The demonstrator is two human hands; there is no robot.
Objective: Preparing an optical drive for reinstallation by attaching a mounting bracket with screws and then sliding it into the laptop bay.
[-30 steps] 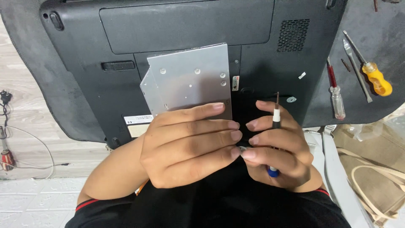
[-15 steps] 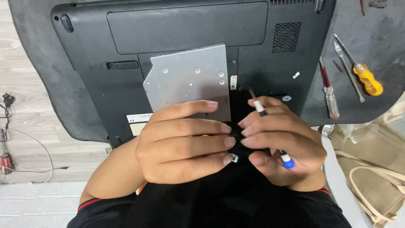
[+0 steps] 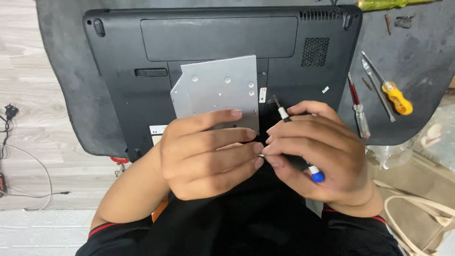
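While we look down from the head camera, our left hand [image 3: 208,154] grips the lower edge of a silver optical drive [image 3: 219,90], fingers curled across its flat metal face, holding it tilted in the middle of the frame above the upturned black laptop [image 3: 142,71]. Our right hand [image 3: 322,156] is closed around a small precision screwdriver [image 3: 283,114] with a white shaft and a blue cap; its dark tip pokes out upward past the index finger, just right of the drive, and the blue end shows below the palm. The fingertips of both hands meet at the drive's lower right corner, where a tiny metal part sits pinched between them; we cannot tell what it is.

Beneath the laptop lies a dark grey mat [image 3: 71,95], spread over the pale wooden tabletop [image 3: 23,71]. On the mat at the right of the frame rest a red-handled screwdriver [image 3: 358,114] and a yellow-handled screwdriver [image 3: 391,92], side by side and well apart from our hands. At the far left edge a thin cable [image 3: 28,161] trails over the tabletop. Black sleeves with red trim cover our forearms at the bottom of the frame.
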